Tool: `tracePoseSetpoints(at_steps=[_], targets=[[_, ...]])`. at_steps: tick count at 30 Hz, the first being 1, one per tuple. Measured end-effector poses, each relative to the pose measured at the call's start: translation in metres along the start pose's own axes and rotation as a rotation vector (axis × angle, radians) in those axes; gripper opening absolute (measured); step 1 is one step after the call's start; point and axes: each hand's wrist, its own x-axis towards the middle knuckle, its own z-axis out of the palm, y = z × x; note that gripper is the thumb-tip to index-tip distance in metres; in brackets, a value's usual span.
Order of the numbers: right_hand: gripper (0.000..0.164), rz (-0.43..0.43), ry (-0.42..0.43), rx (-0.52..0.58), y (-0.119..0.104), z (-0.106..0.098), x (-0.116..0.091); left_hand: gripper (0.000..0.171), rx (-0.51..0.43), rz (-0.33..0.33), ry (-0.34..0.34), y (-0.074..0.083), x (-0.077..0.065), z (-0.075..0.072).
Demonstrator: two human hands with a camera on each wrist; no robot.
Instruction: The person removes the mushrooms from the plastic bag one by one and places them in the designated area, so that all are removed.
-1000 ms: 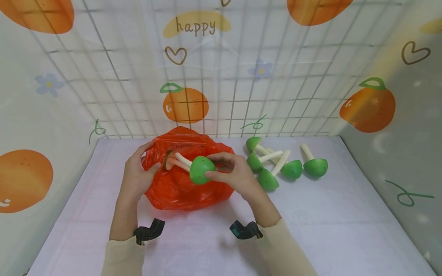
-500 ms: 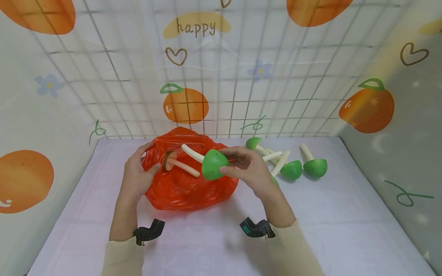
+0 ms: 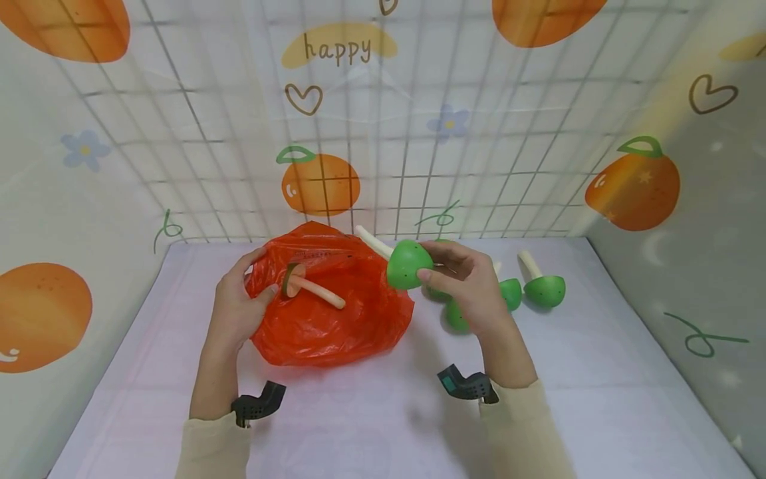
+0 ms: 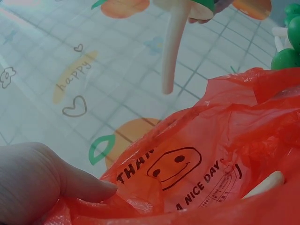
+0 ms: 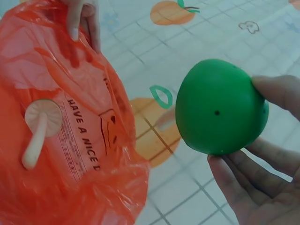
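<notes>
My left hand (image 3: 242, 299) grips the left rim of a red plastic bag (image 3: 359, 326), thumb inside and fingers behind. In the bag's mouth lies one toy mushroom (image 3: 320, 293) with a pale stem, its cap edge dark. My right hand (image 3: 469, 279) pinches a green-capped toy mushroom (image 3: 409, 265) by its cap, raised beyond the bag's right rim. Its white stem (image 4: 174, 51) points up and left in the head view. From the right wrist view, the thumb and fingers hold the smooth green cap (image 5: 220, 108), which hides the stem.
Several green toy mushrooms lie on the white tabletop (image 3: 347, 426) at right, partly hidden behind my right hand. One mushroom (image 3: 544, 291) rests at their right end. A patterned curtain (image 3: 383, 113) over a wire grid stands at the back.
My right hand has carried the green mushroom up and right, away from over the bag toward the other mushrooms. The left hand stays on the bag's rim.
</notes>
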Motion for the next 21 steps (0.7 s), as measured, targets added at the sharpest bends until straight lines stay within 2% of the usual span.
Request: tracePoseSetpoints(at_steps=[8, 16, 21], targets=[[0.041, -0.024, 0.104, -0.016, 0.003, -0.012, 0.002, 0.073, 0.005, -0.010, -0.002, 0.001, 0.000, 0.000], [0.039, 0.009, 0.206, 0.020, 0.004, -0.019, 0.003, 0.072, 0.001, -0.013, -0.002, 0.003, -0.001, 0.001], [0.041, 0.030, 0.231, 0.028, 0.009, -0.025, 0.002, 0.073, -0.003, -0.015, -0.002, 0.001, 0.000, 0.001]])
